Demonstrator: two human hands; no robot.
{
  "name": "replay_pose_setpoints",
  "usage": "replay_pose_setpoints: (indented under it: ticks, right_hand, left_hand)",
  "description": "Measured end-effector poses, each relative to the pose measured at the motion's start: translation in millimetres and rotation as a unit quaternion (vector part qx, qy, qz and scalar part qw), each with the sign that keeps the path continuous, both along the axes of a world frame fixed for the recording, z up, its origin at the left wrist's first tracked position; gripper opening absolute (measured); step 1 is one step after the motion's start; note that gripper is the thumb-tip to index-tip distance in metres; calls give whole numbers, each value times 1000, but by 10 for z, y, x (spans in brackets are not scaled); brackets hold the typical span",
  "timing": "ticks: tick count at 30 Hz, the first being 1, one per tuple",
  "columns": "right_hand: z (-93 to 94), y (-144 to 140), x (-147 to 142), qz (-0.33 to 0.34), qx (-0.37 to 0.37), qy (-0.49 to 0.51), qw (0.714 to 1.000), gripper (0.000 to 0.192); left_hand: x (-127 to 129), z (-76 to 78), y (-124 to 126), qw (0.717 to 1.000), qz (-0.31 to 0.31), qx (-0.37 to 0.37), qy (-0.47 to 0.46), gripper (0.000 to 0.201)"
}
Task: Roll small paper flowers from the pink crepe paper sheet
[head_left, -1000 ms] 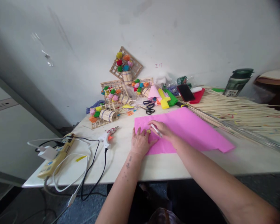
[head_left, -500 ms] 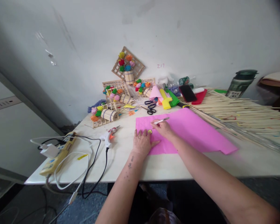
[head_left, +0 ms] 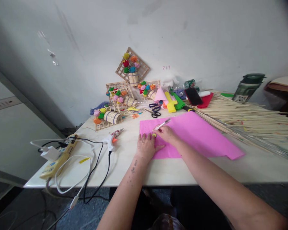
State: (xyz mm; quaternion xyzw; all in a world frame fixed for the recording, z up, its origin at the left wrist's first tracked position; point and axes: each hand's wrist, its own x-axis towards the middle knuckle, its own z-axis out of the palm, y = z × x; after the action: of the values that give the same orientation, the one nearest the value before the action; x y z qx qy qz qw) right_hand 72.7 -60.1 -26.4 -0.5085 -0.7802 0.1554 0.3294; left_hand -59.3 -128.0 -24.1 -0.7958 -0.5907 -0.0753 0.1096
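Your right hand (head_left: 167,134) closes its fingers around a white pen (head_left: 162,124), the barrel slanting up and away toward the back of the table while the tip meets the pink paper sheet (head_left: 194,134) near its left end. Your left hand (head_left: 147,146) lies flat and spread on the same sheet just beside the right, gripping nothing, its fingertips pinning a small yellow piece (head_left: 154,135) against the paper. The sheet is spread flat on the pale table (head_left: 134,166), its near left corner under your left palm and its right end reaching toward a broad heap of bamboo sticks (head_left: 249,116).

Behind the sheet lie black-handled scissors (head_left: 155,110) and a stack of folded coloured paper (head_left: 170,100) in pink, yellow and green. A dark phone (head_left: 193,96) rests on a red piece beyond them. Three stick-built frames holding paper flowers (head_left: 124,92) stand against the white wall, one of them propped up as a diamond. To your left, a white glue gun (head_left: 111,139) lies on the table, its black cord running off the near edge, close to a yellow power strip (head_left: 59,158) tangled with white and black cables. A dark green flask (head_left: 248,87) stands at the far right by the wall.
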Motion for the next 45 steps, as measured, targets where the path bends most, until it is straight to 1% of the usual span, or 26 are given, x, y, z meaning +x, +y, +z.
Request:
replay_pose_setpoints:
  ticks: [6,9,16,19,25,31,37,41,45]
  right_hand:
    - [-70,22,-5,29,4,44,999,25]
    - [-71,47,10,49,-8,70,996,24]
    - [-14,223,7,86,-91,61,990,24]
    - [-19,277,2,94,-113,59,987,27]
    - [-47,214,-7,41,-77,39,995,29]
    - [-103,209,-12,34,-54,36,997,28]
    - [-100,173,-11,18,-24,26,999,30]
    - [-86,153,-16,31,-21,39,999,32]
    - [-78,153,-14,22,-18,41,999,34]
  left_hand:
    - [7,1,-3,1000,3,-4,-5,60]
    - [9,0,-18,1000,-1,7,-14,62]
    - [18,-17,-35,999,2,25,-20,66]
    - [22,-33,-33,999,4,29,-21,69]
    - [27,-61,-42,999,6,41,-22,65]
    - [21,-61,-53,999,0,45,-18,66]
    - [1,-27,-59,1000,6,-5,-25,68]
    - [-24,-8,-66,998,10,-41,-36,70]
    - [-34,-16,-57,997,7,-54,-48,70]
